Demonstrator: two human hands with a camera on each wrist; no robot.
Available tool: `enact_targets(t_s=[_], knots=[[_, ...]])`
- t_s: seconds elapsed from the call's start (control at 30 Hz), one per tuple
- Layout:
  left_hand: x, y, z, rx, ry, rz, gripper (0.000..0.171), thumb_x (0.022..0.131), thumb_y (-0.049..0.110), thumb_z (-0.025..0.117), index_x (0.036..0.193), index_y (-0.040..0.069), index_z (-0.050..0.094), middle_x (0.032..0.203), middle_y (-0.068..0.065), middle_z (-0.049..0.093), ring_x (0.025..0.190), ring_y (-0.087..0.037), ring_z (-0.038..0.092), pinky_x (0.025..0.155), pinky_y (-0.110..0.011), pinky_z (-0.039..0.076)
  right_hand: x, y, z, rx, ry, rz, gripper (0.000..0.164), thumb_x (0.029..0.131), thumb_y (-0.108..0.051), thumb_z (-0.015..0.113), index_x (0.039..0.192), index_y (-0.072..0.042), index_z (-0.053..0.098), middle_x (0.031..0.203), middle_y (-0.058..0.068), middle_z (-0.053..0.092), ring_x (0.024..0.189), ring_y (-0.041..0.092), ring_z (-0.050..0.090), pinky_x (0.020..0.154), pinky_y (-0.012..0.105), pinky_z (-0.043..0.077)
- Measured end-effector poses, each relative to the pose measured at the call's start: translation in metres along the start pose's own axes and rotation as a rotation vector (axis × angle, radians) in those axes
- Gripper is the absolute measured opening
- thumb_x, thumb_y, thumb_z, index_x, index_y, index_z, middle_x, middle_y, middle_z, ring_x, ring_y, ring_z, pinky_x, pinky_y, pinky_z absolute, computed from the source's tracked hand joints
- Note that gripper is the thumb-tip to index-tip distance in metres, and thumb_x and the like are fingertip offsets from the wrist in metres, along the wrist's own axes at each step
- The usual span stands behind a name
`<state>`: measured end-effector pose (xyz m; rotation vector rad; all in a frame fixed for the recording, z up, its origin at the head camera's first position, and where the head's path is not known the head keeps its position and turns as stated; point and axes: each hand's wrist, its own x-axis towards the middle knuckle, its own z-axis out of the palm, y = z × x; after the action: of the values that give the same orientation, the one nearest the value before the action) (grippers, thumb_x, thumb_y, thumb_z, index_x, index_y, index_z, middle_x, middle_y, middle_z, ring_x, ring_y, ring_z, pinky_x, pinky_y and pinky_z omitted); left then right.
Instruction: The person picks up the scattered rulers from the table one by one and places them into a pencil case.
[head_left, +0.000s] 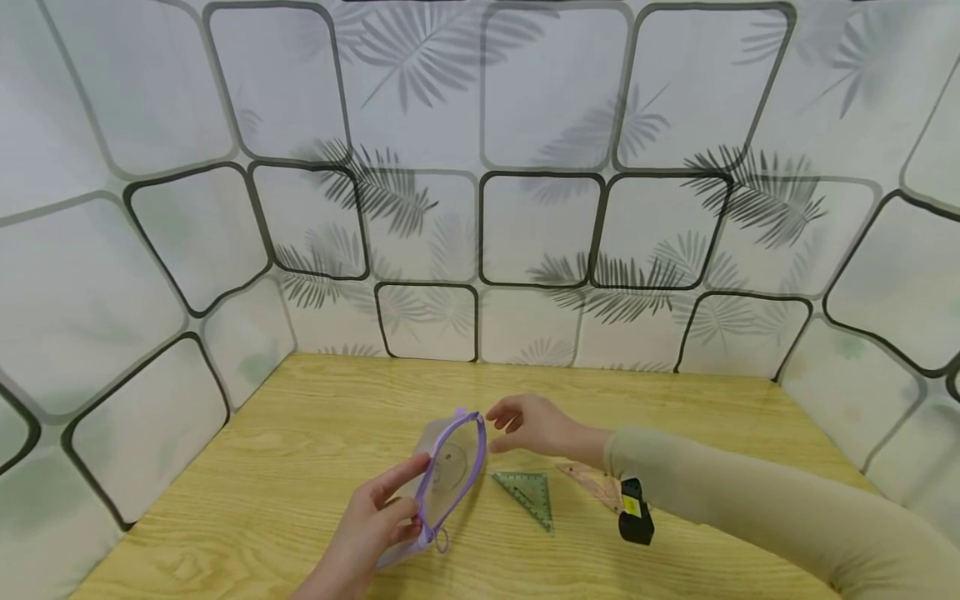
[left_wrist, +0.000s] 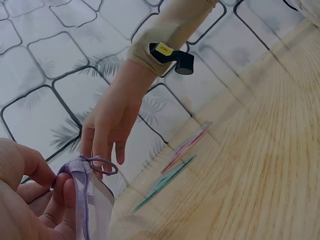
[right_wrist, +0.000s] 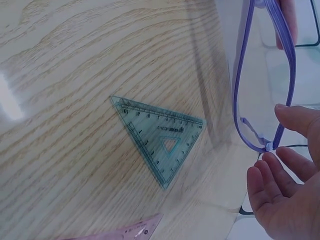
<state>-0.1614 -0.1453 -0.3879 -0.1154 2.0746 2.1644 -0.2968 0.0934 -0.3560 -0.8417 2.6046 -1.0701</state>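
Observation:
My left hand (head_left: 375, 508) pinches the near side of a see-through pouch (head_left: 450, 483) with a purple zipper edge. The pouch stands tilted with its mouth spread wide, and a purple pull ring (left_wrist: 103, 165) hangs at its near end. At the far end of the mouth is my right hand (head_left: 532, 425), fingers loosely bent and nothing between them. In the right wrist view its thumb and fingertips (right_wrist: 285, 112) are right by the zipper edge. Flat on the table, right of the pouch, lies a green transparent set square (right_wrist: 150, 125).
Beyond the green set square lies a pink transparent set square (head_left: 592, 483), partly hidden by the right sleeve and the black wrist camera (head_left: 636, 515). The wood-grain table (head_left: 337, 433) meets a patterned backdrop (head_left: 540, 325) behind and at both sides.

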Motion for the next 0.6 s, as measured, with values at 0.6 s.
enact_targets(t_s=[0.6], knots=[[-0.003,0.001,-0.001,0.003,0.009,-0.001,0.068,0.082,-0.001,0.054,0.149,0.006,0.043,0.147,-0.021,0.045,0.081,-0.01,0.055,0.067,-0.018,0.052,-0.021,0.018,-0.028,-0.106,0.067,-0.04,0.043,0.085,-0.023,0.077,0.123,-0.006,0.065,0.112,0.01,0.068,0.101,0.026,0.065,0.086,0.038,0.055]])
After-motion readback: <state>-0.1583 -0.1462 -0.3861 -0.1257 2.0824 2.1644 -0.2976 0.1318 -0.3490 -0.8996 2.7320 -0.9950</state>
